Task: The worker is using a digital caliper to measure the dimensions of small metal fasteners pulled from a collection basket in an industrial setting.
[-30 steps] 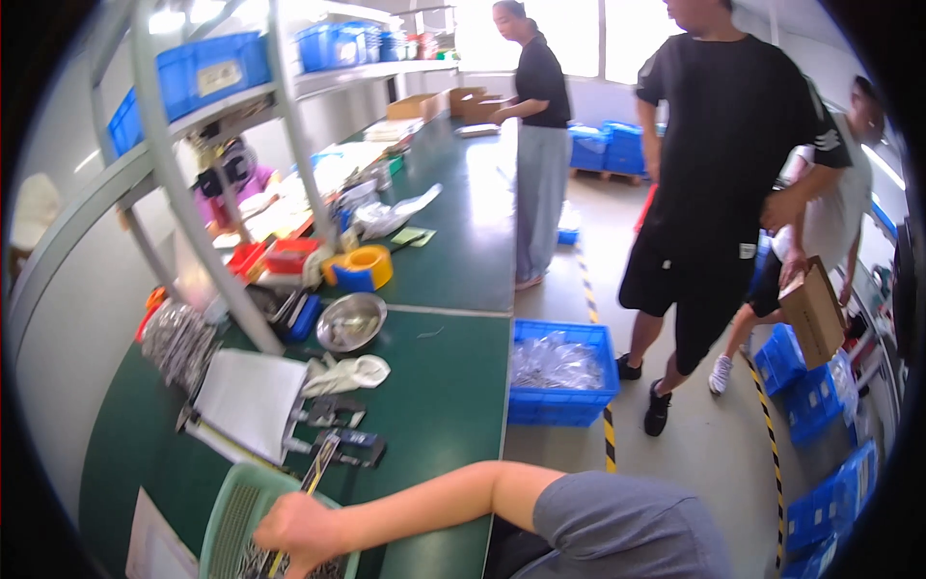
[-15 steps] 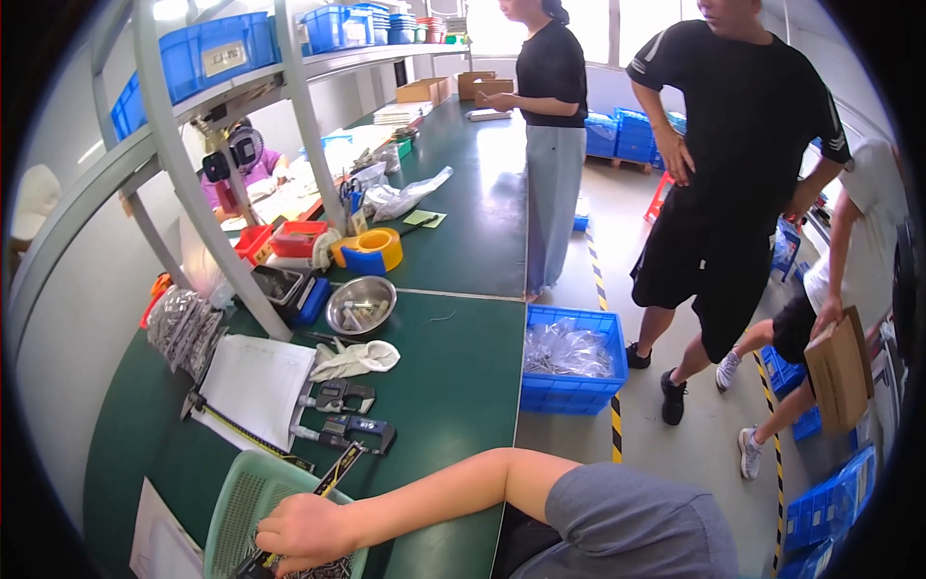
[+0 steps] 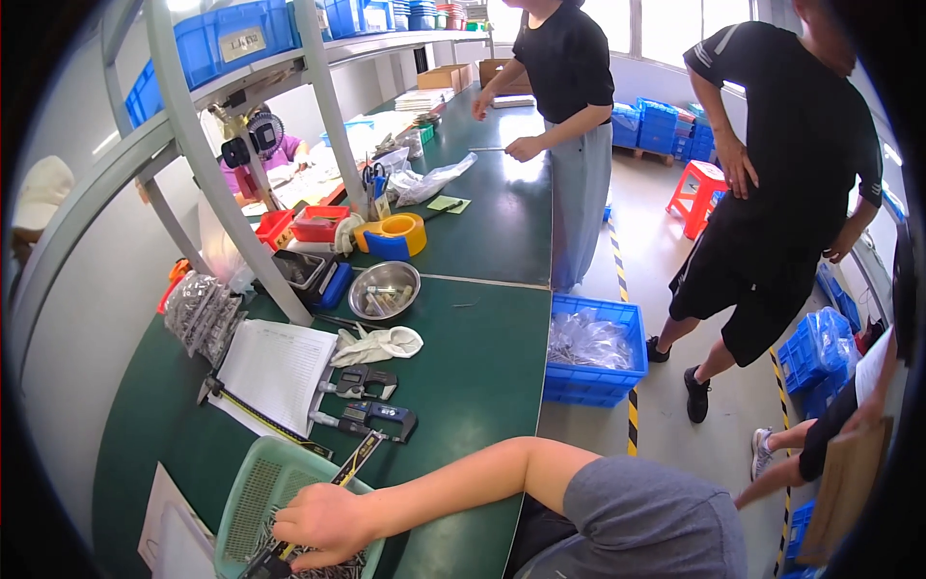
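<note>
My right hand (image 3: 323, 526) is closed around a caliper (image 3: 359, 457), its black-and-yellow beam pointing up and away past my wrist. Hand and caliper are over a pale green basket (image 3: 253, 473) that holds many small metal parts (image 3: 253, 526). The caliper's near end is partly cut off by the lower edge, and whether a part sits in its jaws cannot be made out. My left hand is out of the picture. Beyond the basket lie two micrometers (image 3: 378, 417) and another long caliper (image 3: 265, 415), which rests across a printed sheet (image 3: 273, 359).
A white glove (image 3: 391, 344), a steel bowl (image 3: 384, 291) with small pieces and a yellow tape dispenser (image 3: 394, 232) lie farther along the green table (image 3: 482, 347). Shelf posts (image 3: 246, 212) rise at left. A blue crate (image 3: 598, 381) stands right of the table; several people are nearby.
The view has swung a little, so the table's things sit farther right. My right hand keeps the caliper over the basket. The person at the table has lowered and parted their hands; the box carrier moved nearer.
</note>
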`<action>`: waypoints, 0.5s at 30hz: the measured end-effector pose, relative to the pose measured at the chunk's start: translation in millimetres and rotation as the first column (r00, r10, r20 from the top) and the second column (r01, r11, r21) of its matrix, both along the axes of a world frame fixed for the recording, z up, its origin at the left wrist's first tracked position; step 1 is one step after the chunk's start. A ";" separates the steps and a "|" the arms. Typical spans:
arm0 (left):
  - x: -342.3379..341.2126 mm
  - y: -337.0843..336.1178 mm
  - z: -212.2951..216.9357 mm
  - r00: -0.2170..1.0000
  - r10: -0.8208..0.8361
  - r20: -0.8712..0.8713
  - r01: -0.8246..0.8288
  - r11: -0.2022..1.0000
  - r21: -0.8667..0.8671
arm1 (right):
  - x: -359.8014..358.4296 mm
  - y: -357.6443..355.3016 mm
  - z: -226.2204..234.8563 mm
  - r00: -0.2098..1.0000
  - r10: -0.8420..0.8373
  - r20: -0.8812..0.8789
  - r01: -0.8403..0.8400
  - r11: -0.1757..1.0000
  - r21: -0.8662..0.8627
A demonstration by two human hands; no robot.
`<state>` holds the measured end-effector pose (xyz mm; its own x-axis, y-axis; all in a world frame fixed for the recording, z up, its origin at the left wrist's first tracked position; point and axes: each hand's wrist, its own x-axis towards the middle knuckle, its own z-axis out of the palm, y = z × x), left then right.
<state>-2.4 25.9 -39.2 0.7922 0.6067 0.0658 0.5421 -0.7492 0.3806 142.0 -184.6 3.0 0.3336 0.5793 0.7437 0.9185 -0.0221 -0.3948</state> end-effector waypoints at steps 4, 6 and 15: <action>9.0 -37.0 36.0 0.995 0.060 0.083 -0.045 0.985 -0.167 | 2.0 -3.8 -0.7 1.000 -0.019 0.010 0.019 1.000 0.016; 8.2 -27.3 14.1 0.964 0.070 0.256 0.001 0.964 -0.266 | 1.9 -8.7 0.1 0.999 -0.032 0.023 0.032 0.999 0.012; 16.7 -12.4 39.7 0.333 0.731 0.596 0.403 0.461 -0.791 | 2.7 -1.8 0.7 0.999 -0.006 0.047 0.009 0.999 -0.050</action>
<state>14.3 13.5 0.5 0.4527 0.8915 -0.0168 -0.4459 0.2426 0.8616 144.7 -186.4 3.7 0.3034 0.6140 0.7287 0.9358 -0.0478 -0.3493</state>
